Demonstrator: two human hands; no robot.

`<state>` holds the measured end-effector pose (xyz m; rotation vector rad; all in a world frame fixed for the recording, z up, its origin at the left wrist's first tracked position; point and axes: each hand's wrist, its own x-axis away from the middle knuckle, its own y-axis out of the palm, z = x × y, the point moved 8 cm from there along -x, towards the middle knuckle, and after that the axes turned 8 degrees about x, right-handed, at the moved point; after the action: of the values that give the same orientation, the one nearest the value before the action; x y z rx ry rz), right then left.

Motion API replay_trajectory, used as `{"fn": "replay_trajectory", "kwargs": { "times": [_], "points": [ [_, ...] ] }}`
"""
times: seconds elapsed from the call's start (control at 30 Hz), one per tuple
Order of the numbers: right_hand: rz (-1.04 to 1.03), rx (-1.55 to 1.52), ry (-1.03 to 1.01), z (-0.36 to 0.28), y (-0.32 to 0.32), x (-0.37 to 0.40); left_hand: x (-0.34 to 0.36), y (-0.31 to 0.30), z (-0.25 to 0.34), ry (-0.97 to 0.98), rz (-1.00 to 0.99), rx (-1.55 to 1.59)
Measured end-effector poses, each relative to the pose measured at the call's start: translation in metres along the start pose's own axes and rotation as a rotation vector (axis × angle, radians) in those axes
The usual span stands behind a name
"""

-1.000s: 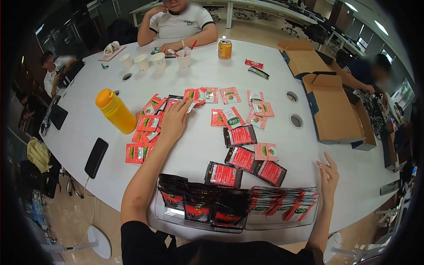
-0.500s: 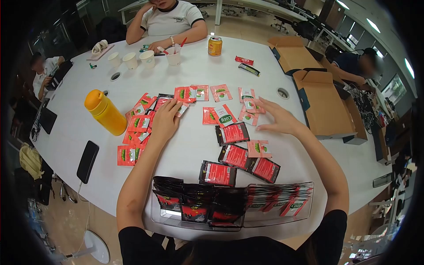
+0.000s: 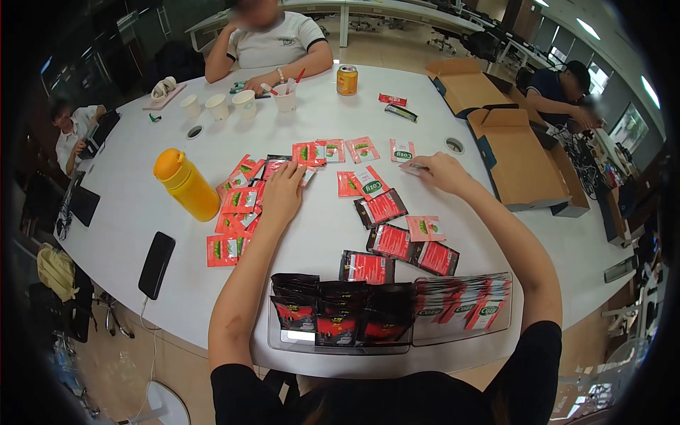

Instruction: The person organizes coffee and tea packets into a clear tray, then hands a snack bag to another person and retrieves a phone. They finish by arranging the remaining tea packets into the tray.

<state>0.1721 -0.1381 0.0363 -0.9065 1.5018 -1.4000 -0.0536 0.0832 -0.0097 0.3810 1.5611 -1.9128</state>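
Note:
My right hand [image 3: 445, 174] pinches a pink sachet [image 3: 411, 168] by its edge, just below a Cozy sachet [image 3: 402, 150] lying on the table. To the left, my left hand [image 3: 284, 185] rests with fingers laid out over a pile of red sachets [image 3: 241, 200]; a pale packet edge [image 3: 308, 176] shows beside its fingertips. Between the hands lie another Cozy sachet [image 3: 371, 185] and several black-and-red packets [image 3: 391, 241]. Close to my body stands a clear divided tray [image 3: 340, 350], with black packets [image 3: 336, 327] upright on the left and Cozy sachets [image 3: 464, 312] on the right.
A yellow bottle [image 3: 188, 185] and a phone [image 3: 156, 265] on a cable are at left. Paper cups [image 3: 244, 105], a drink can [image 3: 346, 81] and two small wrapped sticks [image 3: 401, 112] lie farther back. Open cardboard boxes [image 3: 520, 163] sit at right. A person [image 3: 273, 46] sits opposite.
My right hand has closed on a pink sachet and lifted it off the group at upper right. My left hand stays on the pile. The whole view has shifted slightly.

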Motion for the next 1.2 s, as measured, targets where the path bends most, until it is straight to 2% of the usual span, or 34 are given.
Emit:
{"fn": "replay_trajectory", "kwargs": {
  "times": [0.1, 0.17, 0.27, 0.37, 0.47, 0.5, 0.6, 0.63, 0.7, 0.73, 0.8, 1.0, 1.03, 1.13, 1.2],
  "points": [
    [-0.034, -0.465, 0.219, 0.017, -0.011, 0.007, -0.001, 0.000, 0.005, 0.044, -0.013, -0.106],
    [-0.019, -0.544, 0.235, 0.017, -0.017, 0.013, -0.004, -0.006, 0.010, 0.076, 0.017, -0.150],
    [0.021, -0.640, 0.255, 0.000, -0.032, 0.023, -0.014, -0.033, 0.019, 0.048, 0.070, 0.057],
    [0.040, -0.734, 0.252, -0.028, -0.055, 0.031, -0.030, -0.060, 0.033, -0.312, -0.175, 0.513],
    [0.065, -0.820, 0.193, -0.065, -0.083, 0.036, -0.042, -0.065, 0.056, -0.170, -0.200, 1.047],
    [0.075, -0.848, 0.169, -0.078, -0.091, 0.038, -0.040, -0.081, 0.075, -0.174, -0.232, 1.175],
    [0.131, -0.913, 0.025, -0.113, -0.117, 0.041, -0.030, -0.095, 0.109, -0.229, -0.458, 1.292],
    [0.106, -0.858, 0.027, -0.125, -0.126, 0.046, -0.028, -0.090, 0.105, -0.203, -0.499, 1.211],
    [0.053, -0.740, 0.045, -0.140, -0.142, 0.052, -0.023, -0.104, 0.122, -0.229, -0.512, 1.347],
    [0.132, -0.695, 0.006, -0.140, -0.146, 0.052, -0.021, -0.108, 0.131, -0.241, -0.519, 1.414],
    [0.285, -0.590, -0.079, -0.142, -0.154, 0.056, -0.021, -0.110, 0.135, -0.165, -0.467, 1.348],
    [0.269, -0.469, -0.036, -0.150, -0.155, 0.087, -0.012, -0.115, 0.157, -0.090, -0.583, 1.297],
    [0.237, -0.560, -0.072, -0.151, -0.152, 0.093, -0.011, -0.115, 0.161, -0.086, -0.617, 1.304],
    [0.154, -0.877, 0.102, -0.144, -0.139, 0.110, -0.009, -0.116, 0.164, -0.064, -0.661, 1.314],
    [0.132, -0.979, 0.151, -0.145, -0.137, 0.122, -0.010, -0.118, 0.163, -0.068, -0.644, 1.308]
  ]
}}
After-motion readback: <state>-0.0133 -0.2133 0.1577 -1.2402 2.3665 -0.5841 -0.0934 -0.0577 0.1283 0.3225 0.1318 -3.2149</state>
